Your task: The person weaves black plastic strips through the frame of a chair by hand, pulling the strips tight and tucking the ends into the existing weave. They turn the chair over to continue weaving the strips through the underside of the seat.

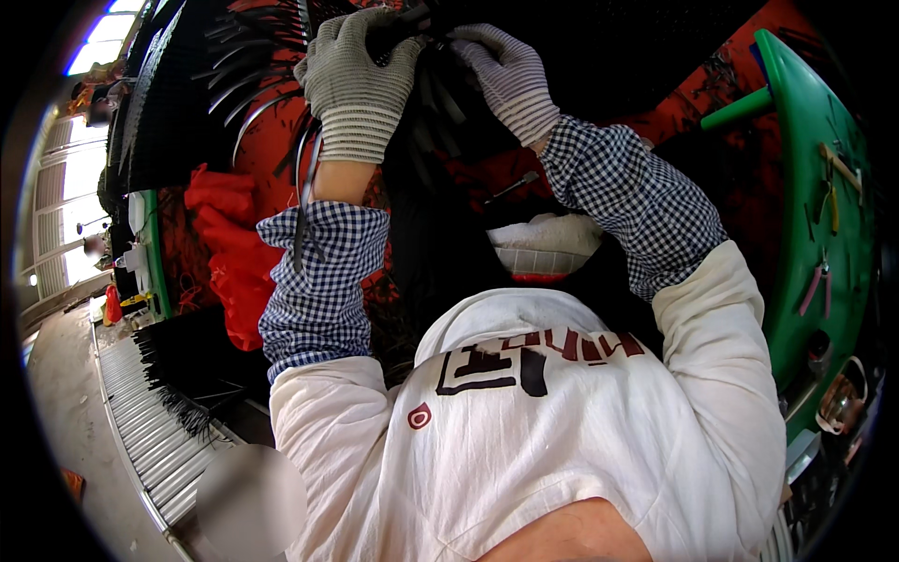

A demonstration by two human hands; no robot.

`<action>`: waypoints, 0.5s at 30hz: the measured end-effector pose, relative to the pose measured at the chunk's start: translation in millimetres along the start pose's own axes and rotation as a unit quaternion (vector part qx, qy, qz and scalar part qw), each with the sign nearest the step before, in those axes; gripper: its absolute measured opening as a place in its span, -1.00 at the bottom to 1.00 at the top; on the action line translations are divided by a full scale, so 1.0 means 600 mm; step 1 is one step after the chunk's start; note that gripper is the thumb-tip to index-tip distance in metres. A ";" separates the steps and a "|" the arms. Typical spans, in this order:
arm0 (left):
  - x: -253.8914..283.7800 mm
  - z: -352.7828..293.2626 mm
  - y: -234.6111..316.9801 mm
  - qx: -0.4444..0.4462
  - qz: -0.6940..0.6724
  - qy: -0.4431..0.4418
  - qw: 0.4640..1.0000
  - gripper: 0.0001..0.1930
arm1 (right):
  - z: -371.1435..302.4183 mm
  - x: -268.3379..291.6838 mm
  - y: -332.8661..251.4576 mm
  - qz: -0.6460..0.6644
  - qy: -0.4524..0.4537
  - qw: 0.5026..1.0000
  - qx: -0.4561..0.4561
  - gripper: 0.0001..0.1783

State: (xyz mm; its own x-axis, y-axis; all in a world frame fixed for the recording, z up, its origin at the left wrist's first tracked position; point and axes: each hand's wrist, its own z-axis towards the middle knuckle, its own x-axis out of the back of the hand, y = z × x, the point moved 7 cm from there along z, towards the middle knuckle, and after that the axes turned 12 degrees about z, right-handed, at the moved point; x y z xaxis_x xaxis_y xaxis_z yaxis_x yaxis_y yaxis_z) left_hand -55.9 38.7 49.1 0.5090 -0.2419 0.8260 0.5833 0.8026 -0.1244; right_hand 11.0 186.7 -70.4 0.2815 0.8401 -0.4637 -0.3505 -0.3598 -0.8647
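Observation:
My left hand [361,89], in a grey striped knit glove, is closed at the top of the view among loose black flat strips [248,89] that fan out to its left. One long strip [301,178] hangs down along my left wrist and sleeve. My right hand [508,80], gloved alike, reaches in from the right with its fingers drawn together. Its fingertips are close to my left thumb, and what they pinch is lost in the dark. Beyond both hands spreads a large black piece [599,56], its details too dark to read.
Red cloth [225,253] hangs left of my left forearm. A small metal-headed tool [511,188] lies below my right hand. At the right stands a green table [805,197] with a hammer [843,169] and pink-handled pliers [817,286]. A roller conveyor [154,421] runs at lower left.

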 end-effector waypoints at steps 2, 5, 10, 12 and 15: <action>-0.012 0.005 -0.002 0.027 -0.086 -0.045 0.995 -0.56 | 0.000 0.001 0.003 0.052 0.013 0.999 -0.008 -0.79; -0.012 0.009 0.002 0.036 -0.108 -0.045 0.993 -0.61 | 0.000 -0.001 -0.002 0.063 0.017 0.998 0.017 -0.79; -0.008 0.014 0.012 0.024 -0.112 -0.054 0.992 -0.64 | -0.001 -0.010 -0.001 0.065 0.031 0.997 -0.006 -0.79; -0.007 0.015 0.016 0.034 -0.105 -0.058 0.992 -0.66 | -0.001 -0.013 -0.008 0.018 0.039 0.999 -0.004 -0.78; -0.005 0.010 0.018 0.061 -0.133 -0.060 0.987 -0.71 | -0.003 -0.016 -0.017 -0.041 0.052 0.998 -0.007 -0.74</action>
State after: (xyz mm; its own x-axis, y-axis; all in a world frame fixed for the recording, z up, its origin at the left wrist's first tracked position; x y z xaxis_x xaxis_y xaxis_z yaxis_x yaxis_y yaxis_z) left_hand -55.0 51.3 48.9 0.2649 -0.3922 0.8809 0.6019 0.7810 0.1667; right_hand 13.2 181.4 -57.6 0.4004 0.8205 -0.4080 -0.3094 -0.2981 -0.9030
